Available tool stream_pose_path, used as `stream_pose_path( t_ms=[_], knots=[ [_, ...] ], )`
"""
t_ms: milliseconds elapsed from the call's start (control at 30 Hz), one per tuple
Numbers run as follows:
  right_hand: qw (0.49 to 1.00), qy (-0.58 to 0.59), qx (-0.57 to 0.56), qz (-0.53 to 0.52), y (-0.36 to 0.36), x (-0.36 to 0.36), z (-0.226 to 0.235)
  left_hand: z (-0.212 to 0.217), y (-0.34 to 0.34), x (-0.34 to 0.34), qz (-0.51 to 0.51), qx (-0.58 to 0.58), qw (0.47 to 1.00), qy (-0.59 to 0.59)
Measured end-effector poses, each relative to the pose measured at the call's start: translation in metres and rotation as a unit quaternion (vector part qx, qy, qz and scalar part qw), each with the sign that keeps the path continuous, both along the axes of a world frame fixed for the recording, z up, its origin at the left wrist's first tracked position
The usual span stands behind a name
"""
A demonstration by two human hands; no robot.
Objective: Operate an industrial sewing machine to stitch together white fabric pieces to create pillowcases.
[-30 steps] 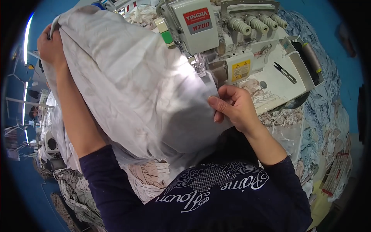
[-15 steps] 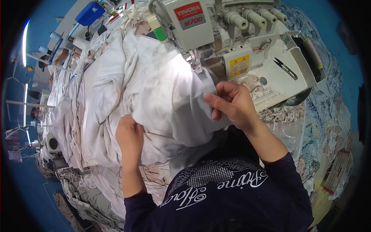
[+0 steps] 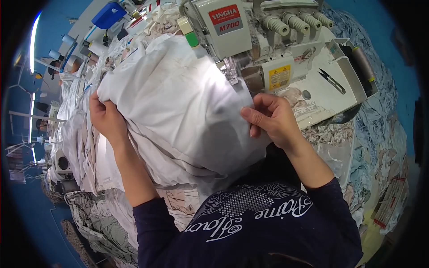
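A large piece of white fabric (image 3: 178, 107) lies spread across the sewing machine's bed and hangs toward my lap. My left hand (image 3: 107, 117) grips its far left edge, the fingers curled over the cloth. At the right edge, just below the presser foot (image 3: 231, 73), my right hand (image 3: 270, 117) pinches the fabric between thumb and fingers. The cloth's upper right edge runs up to the foot of the white overlock sewing machine (image 3: 228, 38), whose lamp lights it brightly. Whether the foot clamps the cloth, I cannot tell.
Black thread snips (image 3: 332, 81) rest in the white tray (image 3: 313, 114) right of the machine, near a grey thread cone (image 3: 363, 64). Piles of pale blue cloth (image 3: 380, 107) lie at the right, more cloth (image 3: 103, 223) at the lower left. A blue machine head (image 3: 108, 15) stands far left.
My left hand has moved left and away from me, drawing the white fabric out flatter and wider. My right hand keeps its pinch at nearly the same place.
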State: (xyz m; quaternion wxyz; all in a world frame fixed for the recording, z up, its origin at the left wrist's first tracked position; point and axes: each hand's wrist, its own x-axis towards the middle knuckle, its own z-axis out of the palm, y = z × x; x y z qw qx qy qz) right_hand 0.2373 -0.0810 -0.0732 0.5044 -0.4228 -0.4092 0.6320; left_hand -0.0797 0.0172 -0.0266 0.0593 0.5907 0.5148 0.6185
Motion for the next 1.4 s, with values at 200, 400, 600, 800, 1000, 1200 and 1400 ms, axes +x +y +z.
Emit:
stream_pose_path(
  t_ms=[200,400,600,800,1000,1200,1400],
  knots=[
    [1.000,0.006,0.001,0.002,0.001,0.001,-0.002,0.016,0.030,-0.007,-0.023,0.004,0.999,-0.039],
    [1.000,0.019,0.004,0.007,0.002,0.001,-0.003,0.034,0.064,-0.026,-0.073,0.032,0.997,-0.019],
    [1.000,0.025,0.004,0.009,0.002,0.001,-0.005,0.071,0.084,-0.029,0.056,0.068,0.991,0.098],
    [1.000,0.021,-0.003,0.008,0.002,0.002,-0.005,0.094,0.105,-0.022,0.097,0.074,0.989,0.084],
    [1.000,0.024,-0.003,0.016,0.001,0.001,-0.002,0.127,0.126,-0.042,0.167,0.070,0.974,0.135],
    [1.000,0.024,-0.011,0.013,0.002,0.002,-0.002,0.164,0.154,-0.051,0.245,0.112,0.945,0.186],
    [0.999,0.028,-0.015,0.013,0.001,0.003,-0.003,0.224,0.188,-0.078,0.252,0.111,0.937,0.214]
  ],
)
